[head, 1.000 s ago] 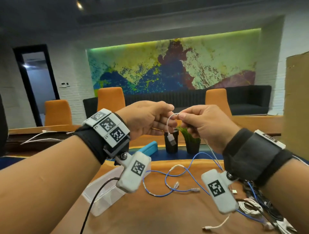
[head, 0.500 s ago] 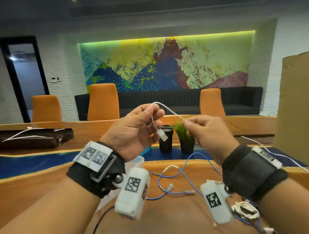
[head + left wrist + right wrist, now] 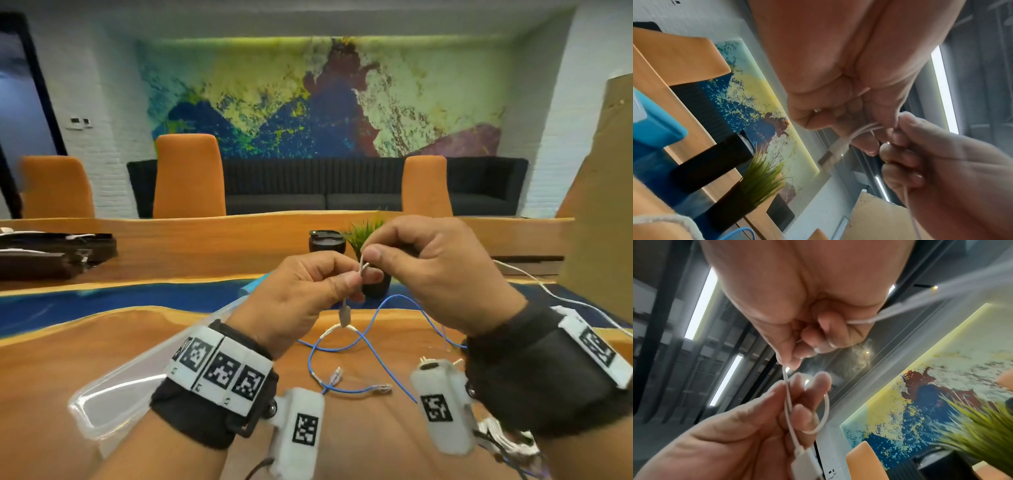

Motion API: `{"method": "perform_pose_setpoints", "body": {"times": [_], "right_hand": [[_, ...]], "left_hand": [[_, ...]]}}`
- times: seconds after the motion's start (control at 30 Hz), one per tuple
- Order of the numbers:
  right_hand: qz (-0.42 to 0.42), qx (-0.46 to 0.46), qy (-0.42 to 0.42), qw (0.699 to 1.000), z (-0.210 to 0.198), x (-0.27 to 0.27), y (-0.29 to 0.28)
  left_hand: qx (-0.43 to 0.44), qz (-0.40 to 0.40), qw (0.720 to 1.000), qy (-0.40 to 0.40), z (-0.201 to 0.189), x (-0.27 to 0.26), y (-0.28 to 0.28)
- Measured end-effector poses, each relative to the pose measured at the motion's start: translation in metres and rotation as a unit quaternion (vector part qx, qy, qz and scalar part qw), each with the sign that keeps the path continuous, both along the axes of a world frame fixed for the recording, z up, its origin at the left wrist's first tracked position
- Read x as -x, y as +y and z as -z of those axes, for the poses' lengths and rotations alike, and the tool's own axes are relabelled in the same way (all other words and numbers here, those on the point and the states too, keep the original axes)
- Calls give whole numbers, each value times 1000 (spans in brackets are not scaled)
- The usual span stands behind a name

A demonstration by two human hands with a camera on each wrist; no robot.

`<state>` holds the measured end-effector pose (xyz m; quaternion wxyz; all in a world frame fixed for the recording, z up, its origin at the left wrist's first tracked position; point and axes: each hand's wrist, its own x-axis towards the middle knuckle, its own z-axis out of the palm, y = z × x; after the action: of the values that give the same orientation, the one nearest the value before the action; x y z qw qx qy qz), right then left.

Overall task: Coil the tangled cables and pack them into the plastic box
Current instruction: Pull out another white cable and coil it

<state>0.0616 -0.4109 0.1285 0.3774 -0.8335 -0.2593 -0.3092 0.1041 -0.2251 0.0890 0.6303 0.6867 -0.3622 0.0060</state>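
White cord, thin and round, is what both hands work on above the near middle of the desk: the thin white USB cable (image 3: pixel 361 266) is pinched between the two grips, held up clear of the wood. The left hand (image 3: pixel 301 301) curls its thumb and fingers round a small loop of it, and the cable's flat white plug (image 3: pixel 345 316) hangs just below that grip. The right hand (image 3: pixel 442 274) pinches the same cable between thumb and forefinger, its grip touching the left one; in the right wrist view the loop (image 3: pixel 823 412) circles the left fingertips (image 3: pixel 803 414), and the rest of the cord trails off to the right.

Below the hands, a thin blue network cable (image 3: pixel 363 342) lies in loose crossing loops on the orange-brown wooden desk (image 3: pixel 68 359). The clear plastic box (image 3: pixel 113 394) lies toward the desk's near left edge, partly behind the left wrist. A tangle of white and dark cables (image 3: pixel 507 442) sits at the near right edge.

Farther back stand a black cup (image 3: pixel 325 240) and a small green plant in a dark pot (image 3: pixel 363 233), side by side.
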Motion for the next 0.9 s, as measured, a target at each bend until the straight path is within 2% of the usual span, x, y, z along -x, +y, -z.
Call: {"method": "perform_pose_setpoints", "body": {"times": [0.07,0.17,0.2,0.27,0.3,0.37,0.43,0.5,0.57,0.67,0.77,0.9], "right_hand": [[18,-68,-7,998,12,-13,-2],[75,-155,0,985,29,-30,-4],[85,-142,19,986,35,-33,-2],[72,-47,76,993,46,-35,4],[60,21,101,993,47,-33,6],[45,133,115,984,43,-27,9],[34,159,95,982,31,-19,8],[10,125,64,990,20,-13,6],[3,73,25,997,14,-12,1],[44,33,-49,997,13,-18,-5],[80,9,-65,995,19,-25,-5],[160,9,-50,986,25,-35,-14]], "left_hand": [[26,35,998,41,5,-5,-3],[149,100,976,128,6,-9,-4],[191,105,965,146,6,-12,-3],[222,75,962,141,5,-18,-1],[202,45,972,112,5,-21,0],[105,-33,994,8,7,-27,1],[-2,-75,994,-76,7,-32,3],[-66,-72,989,-108,7,-34,4],[-88,-55,989,-107,5,-33,5],[-83,-5,995,-60,0,-27,6],[-80,15,996,-33,-2,-25,7],[27,30,998,37,-3,-27,8]]}}
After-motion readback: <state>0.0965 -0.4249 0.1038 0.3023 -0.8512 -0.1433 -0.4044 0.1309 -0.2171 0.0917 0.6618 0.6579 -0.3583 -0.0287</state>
